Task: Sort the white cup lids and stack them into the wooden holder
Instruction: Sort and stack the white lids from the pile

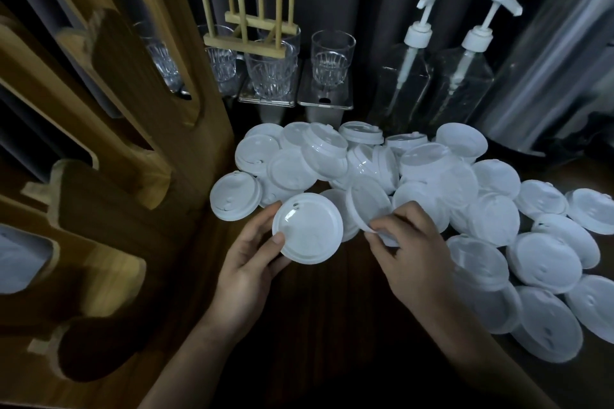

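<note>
A big heap of white cup lids (428, 173) covers the dark wooden table from centre to right. My left hand (246, 266) grips one flat white lid (307, 229) by its rim, thumb on top, in front of the heap. To its right my right hand (412, 249) pinches the edge of another lid (370, 204), which stands tilted on edge. The wooden holder (109, 149) with rounded slots fills the left side; a white lid (20, 262) shows in one lower slot.
Behind the heap stand several clear glasses (332, 60) on small trays, a wooden peg rack (246, 36), and two clear pump bottles (408, 76). A shiny metal container (551, 76) stands at the back right. Bare dark table (332, 325) lies between my forearms.
</note>
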Motion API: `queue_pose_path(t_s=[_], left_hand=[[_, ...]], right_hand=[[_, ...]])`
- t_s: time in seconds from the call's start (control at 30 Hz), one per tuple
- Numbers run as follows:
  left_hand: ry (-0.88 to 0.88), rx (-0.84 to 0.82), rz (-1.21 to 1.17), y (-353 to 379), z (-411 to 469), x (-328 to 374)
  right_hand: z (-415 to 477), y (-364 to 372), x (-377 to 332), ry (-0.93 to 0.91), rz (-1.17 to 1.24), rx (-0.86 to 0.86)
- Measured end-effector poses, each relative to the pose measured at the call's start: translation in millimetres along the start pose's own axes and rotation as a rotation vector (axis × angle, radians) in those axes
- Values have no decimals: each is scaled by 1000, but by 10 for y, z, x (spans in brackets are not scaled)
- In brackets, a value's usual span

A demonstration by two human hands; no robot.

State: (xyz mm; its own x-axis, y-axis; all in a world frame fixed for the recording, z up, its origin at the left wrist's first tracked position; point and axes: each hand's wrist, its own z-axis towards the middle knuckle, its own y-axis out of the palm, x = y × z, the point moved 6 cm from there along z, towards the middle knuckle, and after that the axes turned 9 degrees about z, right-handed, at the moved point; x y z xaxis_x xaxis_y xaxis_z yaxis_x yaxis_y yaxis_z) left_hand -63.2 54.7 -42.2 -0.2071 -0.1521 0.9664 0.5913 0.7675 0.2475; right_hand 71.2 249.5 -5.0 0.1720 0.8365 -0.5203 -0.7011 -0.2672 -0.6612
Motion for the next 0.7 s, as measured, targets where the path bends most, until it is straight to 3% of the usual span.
queue_pose_path(t_s=[0.17, 0.37, 0.7], left_hand=[[-2, 23, 6, 6, 4, 12], [25, -15, 15, 45, -27, 70], [50, -46, 40, 62, -54, 88]], right_hand=[[20, -109, -225, -119, 77, 71], [-11, 4, -572, -242, 206, -117], [20, 173, -710, -264, 330, -368]])
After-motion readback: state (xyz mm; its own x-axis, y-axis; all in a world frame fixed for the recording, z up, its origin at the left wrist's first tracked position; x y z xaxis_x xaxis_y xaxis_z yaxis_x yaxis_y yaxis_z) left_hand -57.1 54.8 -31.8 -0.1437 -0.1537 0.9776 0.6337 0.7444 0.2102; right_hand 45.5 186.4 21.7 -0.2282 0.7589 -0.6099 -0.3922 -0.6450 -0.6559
